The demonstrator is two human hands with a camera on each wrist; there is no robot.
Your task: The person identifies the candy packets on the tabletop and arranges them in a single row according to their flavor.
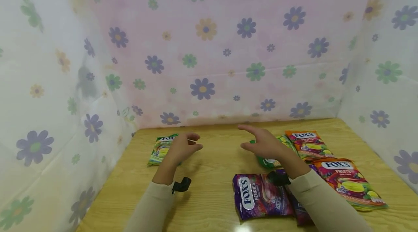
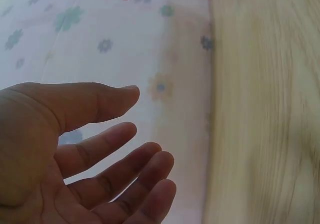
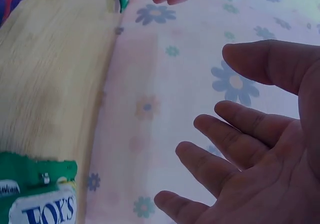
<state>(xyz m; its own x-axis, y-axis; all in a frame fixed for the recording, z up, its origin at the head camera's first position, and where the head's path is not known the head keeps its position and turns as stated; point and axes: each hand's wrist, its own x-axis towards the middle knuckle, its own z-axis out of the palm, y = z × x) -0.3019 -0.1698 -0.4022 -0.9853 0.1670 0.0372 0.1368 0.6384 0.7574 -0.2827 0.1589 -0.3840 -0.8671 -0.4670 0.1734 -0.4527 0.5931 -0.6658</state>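
Both hands are held above the wooden table, apart from each other, with nothing in them. My left hand (image 1: 183, 148) has its fingers loosely bent and its thumb apart from them; it overlaps a light green Fox's candy bag (image 1: 160, 152) in the head view. My right hand (image 1: 266, 145), fingers spread and relaxed, is nearest a green Fox's candy bag (image 1: 268, 163), which it partly hides. In the right wrist view, that green bag (image 3: 40, 194) lies below and left of the open palm. Two purple Fox's Berries bags, one in front (image 1: 261, 197), lie under the right forearm.
Two red-orange Fox's Fruits bags, a far one (image 1: 308, 145) and a nearer one (image 1: 351, 184), lie along the right side of the wooden table (image 1: 209, 188). Flower-printed cloth (image 1: 222, 61) walls the table at the back and both sides. Each wrist wears a black strap.
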